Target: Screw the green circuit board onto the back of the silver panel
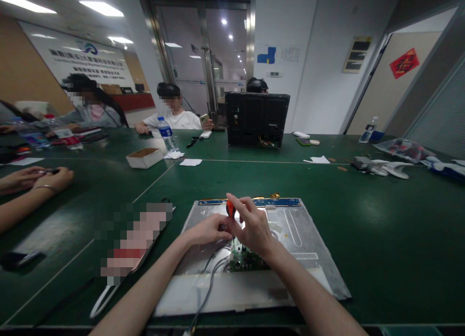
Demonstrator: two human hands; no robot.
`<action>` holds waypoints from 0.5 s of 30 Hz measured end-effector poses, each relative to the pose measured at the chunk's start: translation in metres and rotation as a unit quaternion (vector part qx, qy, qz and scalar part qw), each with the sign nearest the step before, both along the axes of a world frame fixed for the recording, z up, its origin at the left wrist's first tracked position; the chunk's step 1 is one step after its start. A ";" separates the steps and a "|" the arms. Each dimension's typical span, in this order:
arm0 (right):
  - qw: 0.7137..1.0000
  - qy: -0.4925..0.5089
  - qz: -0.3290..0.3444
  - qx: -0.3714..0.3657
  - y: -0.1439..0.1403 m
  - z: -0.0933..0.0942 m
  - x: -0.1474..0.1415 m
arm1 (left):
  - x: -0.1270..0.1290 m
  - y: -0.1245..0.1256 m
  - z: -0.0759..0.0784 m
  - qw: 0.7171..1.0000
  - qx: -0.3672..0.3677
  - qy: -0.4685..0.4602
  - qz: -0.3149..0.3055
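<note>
A screwdriver (230,208) with an orange and black handle stands roughly upright above a green circuit board (249,261). My right hand (254,227) grips it, with the index finger raised at the top of the handle. Close beside the lower handle, my left hand (210,230) has its fingers curled together; what they pinch is hidden. The board lies on a silvery metal display panel (312,249), with a blue strip board (286,202) along its far edge. Grey cables (211,282) run from the board toward the near table edge. My right hand covers part of the board.
Left of the panel lies a blurred pinkish pouch (140,239) with a white strap. Farther off are an open small box (144,158), a water bottle (166,132) and a black monitor housing (257,120). Another person's hands (51,177) hold a small object at left.
</note>
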State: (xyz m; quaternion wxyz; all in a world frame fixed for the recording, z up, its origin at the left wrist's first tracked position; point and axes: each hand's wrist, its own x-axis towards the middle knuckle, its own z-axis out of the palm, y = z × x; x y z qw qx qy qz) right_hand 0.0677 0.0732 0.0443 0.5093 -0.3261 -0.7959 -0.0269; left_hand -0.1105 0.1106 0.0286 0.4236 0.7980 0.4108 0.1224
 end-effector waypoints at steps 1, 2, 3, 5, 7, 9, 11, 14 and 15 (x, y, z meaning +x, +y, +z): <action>1.000 0.000 0.006 -0.001 -0.001 0.000 0.000 | 0.001 0.000 0.001 1.000 -0.002 -0.001 -0.002; 1.000 0.002 0.013 -0.004 -0.001 0.001 0.000 | 0.001 -0.001 0.002 1.000 -0.005 -0.003 -0.007; 1.000 0.007 0.020 -0.007 -0.002 0.001 0.000 | 0.001 -0.001 0.002 1.000 -0.006 -0.007 -0.014; 0.999 0.018 0.029 -0.011 -0.003 0.000 0.000 | 0.001 0.000 0.003 0.999 -0.007 -0.018 -0.030; 0.999 0.025 0.033 -0.017 -0.003 -0.001 0.000 | 0.001 0.000 0.003 0.999 -0.006 -0.025 -0.037; 0.999 0.023 0.038 -0.023 -0.002 -0.002 0.000 | 0.001 0.000 0.003 0.999 0.000 -0.022 -0.032; 0.999 0.018 0.034 -0.027 0.000 -0.004 0.000 | 0.001 0.000 0.003 1.000 0.008 -0.013 -0.023; 1.000 0.011 0.010 -0.021 0.001 -0.004 0.000 | 0.001 -0.001 0.003 1.000 0.003 -0.001 -0.014; 1.000 0.008 0.004 -0.019 0.001 -0.003 0.000 | 0.001 -0.001 0.003 1.000 -0.004 -0.001 -0.012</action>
